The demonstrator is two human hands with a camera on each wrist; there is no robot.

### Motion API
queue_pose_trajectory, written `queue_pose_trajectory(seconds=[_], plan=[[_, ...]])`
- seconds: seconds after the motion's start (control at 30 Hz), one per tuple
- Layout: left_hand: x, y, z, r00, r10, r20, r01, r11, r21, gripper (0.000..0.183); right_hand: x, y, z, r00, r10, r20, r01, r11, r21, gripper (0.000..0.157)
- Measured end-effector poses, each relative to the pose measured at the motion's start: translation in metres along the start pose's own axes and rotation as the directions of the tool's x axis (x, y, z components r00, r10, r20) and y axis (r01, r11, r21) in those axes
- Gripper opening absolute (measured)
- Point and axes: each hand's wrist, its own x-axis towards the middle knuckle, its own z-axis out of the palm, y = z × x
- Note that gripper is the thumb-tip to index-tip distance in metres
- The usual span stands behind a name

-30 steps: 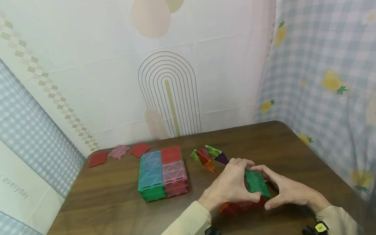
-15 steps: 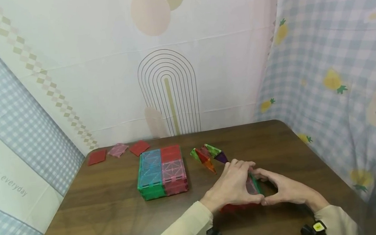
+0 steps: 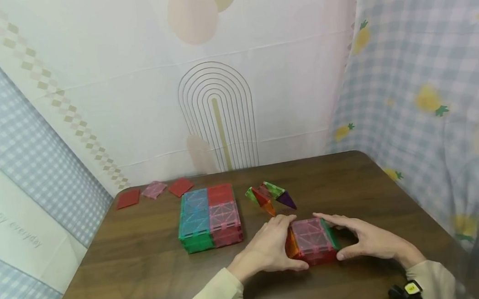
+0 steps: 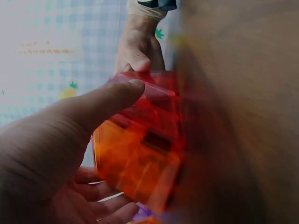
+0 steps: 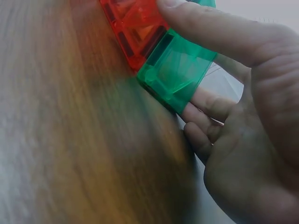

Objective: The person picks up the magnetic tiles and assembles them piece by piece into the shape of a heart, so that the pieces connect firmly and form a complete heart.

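A small box of translucent magnetic tiles [image 3: 309, 235] sits on the table at front right, with a pink top, red front, orange left side and green right side. My left hand [image 3: 266, 248] grips its left end, thumb along the front and fingers toward the back. In the left wrist view the orange tile [image 4: 135, 161] faces my palm. On the right end my right hand [image 3: 370, 240] holds the box, thumb at the front corner and fingers behind. The green tile [image 5: 180, 70] shows inside that hand in the right wrist view.
To the left stands a larger tile block [image 3: 196, 216] in blue, red, pink and green. Behind the hands lies a cluster of coloured triangle tiles [image 3: 267, 196]. Red tiles [image 3: 128, 199] and a pink tile [image 3: 154, 190] lie near the back left edge. Curtains surround the wooden table [image 3: 147, 265].
The green tile, lying tilted between the hands a second ago, now stands as the box's right side. My left hand has moved left and lower, uncovering the pink top.
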Motion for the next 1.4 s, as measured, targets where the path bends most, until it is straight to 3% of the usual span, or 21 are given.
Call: queue_pose_trajectory(seconds=[0.2,0.37,0.6,0.73,0.87,1.0,1.1,1.2,1.4], plan=[[-0.016,-0.014,0.002,0.998,-0.05,0.027,0.052,0.995,-0.085,0.107,0.001,-0.002,0.0,0.999,-0.046,-0.01,0.046,0.999,-0.015,0.094],[-0.022,-0.022,0.004,0.999,-0.05,0.015,0.052,0.99,-0.134,0.101,0.003,-0.003,0.003,0.996,-0.093,-0.009,0.093,0.995,0.028,0.094],[-0.026,-0.025,0.007,0.998,-0.059,-0.037,0.052,0.985,-0.163,0.101,0.003,-0.004,0.005,1.0,0.004,-0.029,-0.002,0.998,0.055,0.084],[-0.027,-0.023,0.008,0.995,-0.065,-0.071,0.05,0.979,-0.197,0.104,0.004,-0.004,0.006,0.999,-0.032,-0.038,0.036,0.995,0.097,0.084],[-0.027,-0.019,0.007,0.993,-0.081,-0.085,0.051,0.949,-0.311,0.095,0.004,-0.005,0.007,0.998,-0.063,-0.024,0.066,0.989,0.133,0.087],[-0.027,-0.014,0.005,0.988,-0.121,-0.1,0.071,0.912,-0.403,0.088,0.004,-0.006,0.008,0.998,-0.057,-0.006,0.058,0.993,0.105,0.092],[-0.027,-0.011,0.003,0.981,-0.157,-0.113,0.098,0.907,-0.409,0.092,0.004,-0.007,0.011,0.999,-0.046,-0.022,0.047,0.995,0.083,0.103],[-0.028,-0.009,0.003,0.975,-0.189,-0.114,0.129,0.908,-0.399,0.098,0.004,-0.006,0.013,0.999,-0.04,-0.014,0.042,0.988,0.148,0.112],[-0.026,-0.006,0.003,0.981,-0.144,-0.132,0.094,0.939,-0.33,0.105,0.005,-0.006,0.013,1.0,-0.003,0.013,0.001,0.984,0.18,0.106]])
